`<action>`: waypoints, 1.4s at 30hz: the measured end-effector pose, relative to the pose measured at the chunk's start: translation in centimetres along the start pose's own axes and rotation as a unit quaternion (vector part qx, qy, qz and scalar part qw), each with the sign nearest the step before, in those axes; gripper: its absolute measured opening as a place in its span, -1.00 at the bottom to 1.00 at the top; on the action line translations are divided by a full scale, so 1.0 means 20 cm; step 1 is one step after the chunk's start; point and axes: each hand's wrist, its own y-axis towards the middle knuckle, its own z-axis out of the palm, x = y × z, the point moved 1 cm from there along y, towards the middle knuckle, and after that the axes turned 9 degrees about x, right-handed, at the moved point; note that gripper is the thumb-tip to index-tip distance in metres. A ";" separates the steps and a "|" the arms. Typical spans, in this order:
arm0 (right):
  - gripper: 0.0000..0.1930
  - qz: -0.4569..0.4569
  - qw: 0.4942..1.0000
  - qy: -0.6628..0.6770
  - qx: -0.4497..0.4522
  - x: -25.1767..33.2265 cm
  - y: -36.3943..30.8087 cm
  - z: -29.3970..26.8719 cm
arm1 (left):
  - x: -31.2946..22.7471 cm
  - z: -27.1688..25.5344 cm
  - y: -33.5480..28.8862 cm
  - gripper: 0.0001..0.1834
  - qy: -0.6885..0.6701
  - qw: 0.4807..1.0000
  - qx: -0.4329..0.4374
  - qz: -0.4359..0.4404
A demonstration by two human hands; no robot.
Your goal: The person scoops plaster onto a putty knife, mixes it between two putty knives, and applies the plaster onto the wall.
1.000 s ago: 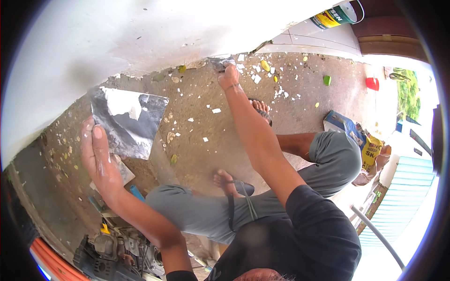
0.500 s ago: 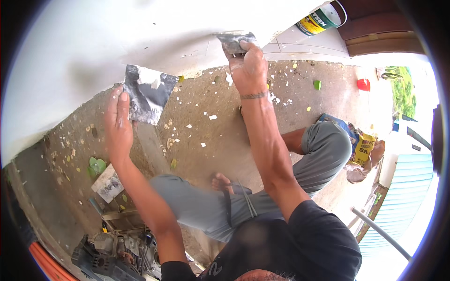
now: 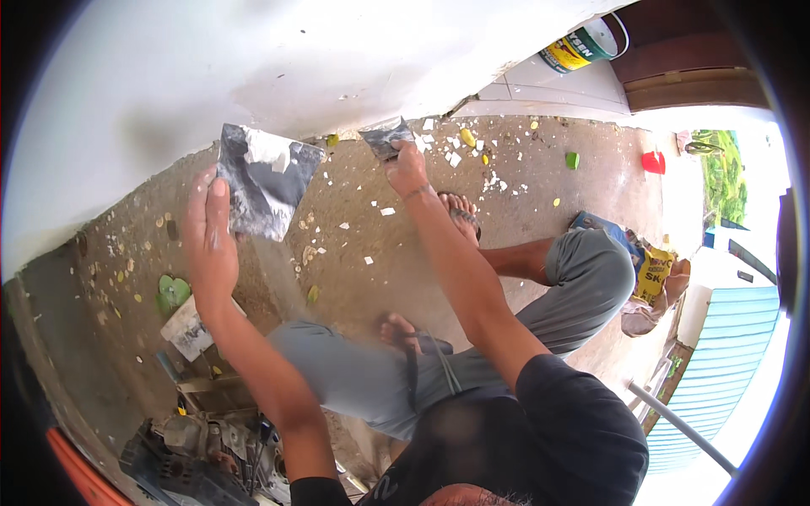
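Observation:
My left hand [image 3: 211,240] grips the edge of a flat, roughly square plate [image 3: 257,202] smeared grey, black and white. A lump of white paste [image 3: 267,152] lies near the plate's far edge. My right hand [image 3: 407,171] is closed on a smaller flat scraper [image 3: 385,138] with a stained grey face; its handle, if any, is hidden in the fingers. The scraper is to the right of the plate, apart from it. Just beyond both tools rises a white wall [image 3: 194,80], with a duller damp-looking patch low on it.
White flakes and leaves litter the brown floor [image 3: 354,287]. A green and yellow pail [image 3: 582,46] stands at the far right, near a red object [image 3: 653,163]. A yellow-printed sack [image 3: 651,274] lies right of my knee. Tools and machine parts [image 3: 202,451] crowd the lower left.
My right hand has drawn the scraper down and left, from against the wall toward the plate. The plate has moved slightly nearer in my left hand.

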 end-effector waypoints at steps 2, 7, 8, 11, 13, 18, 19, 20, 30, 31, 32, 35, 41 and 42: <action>-0.69 0.017 0.999 0.006 -0.031 -0.13 0.11 -0.07 | 0.00 -0.03 -0.07 -0.40 -0.006 1.000 -0.011 -0.018; -0.66 -0.008 0.996 -0.006 -0.091 -0.27 0.33 -0.16 | -0.02 -0.10 -0.19 -0.47 0.012 0.999 -0.031 0.008; -0.63 -0.003 0.996 -0.001 -0.090 -0.27 0.36 -0.17 | -0.02 -0.11 -0.20 -0.49 0.010 0.999 -0.039 -0.018; -0.61 -0.001 0.996 0.068 -0.061 -0.26 0.37 -0.11 | -0.01 -0.10 -0.21 -0.41 0.020 0.999 -0.033 -0.024; -0.61 -0.009 0.995 0.088 -0.055 -0.19 0.34 -0.06 | 0.00 -0.05 -0.19 -0.41 0.007 0.999 -0.021 -0.027; -0.63 -0.015 0.991 0.134 -0.021 0.02 0.01 0.30 | 0.01 -0.05 -0.10 -0.38 0.062 0.997 0.019 -0.043; -0.63 -0.016 0.991 0.135 -0.016 0.09 -0.09 0.43 | 0.05 -0.05 -0.08 -0.38 0.062 0.997 0.016 -0.039; -0.63 -0.033 0.992 0.118 -0.001 0.17 -0.19 0.55 | 0.08 -0.04 -0.06 -0.44 0.094 0.995 0.009 -0.017; -0.63 -0.140 0.971 0.059 0.185 0.76 -0.79 0.86 | 0.09 0.06 0.11 -0.54 0.087 0.992 0.073 0.050; -0.65 -0.139 0.973 0.059 0.173 0.79 -0.82 0.79 | 0.08 0.06 0.12 -0.54 0.081 0.992 0.073 0.064; -0.65 -0.148 0.972 0.056 0.174 0.82 -0.81 0.67 | 0.08 0.08 0.13 -0.54 0.071 0.991 0.075 0.079; -0.70 -0.101 0.992 0.018 0.070 0.81 -0.84 0.31 | 0.09 0.11 0.15 -0.54 -0.027 0.992 0.124 0.013; -0.76 -0.066 0.991 -0.096 -0.058 0.86 -1.06 0.15 | -0.08 0.23 0.14 -0.54 -0.049 0.984 0.171 -0.004; -0.74 -0.087 0.983 -0.156 -0.046 0.89 -1.08 0.22 | -0.10 0.27 0.14 -0.54 -0.101 0.970 0.221 0.008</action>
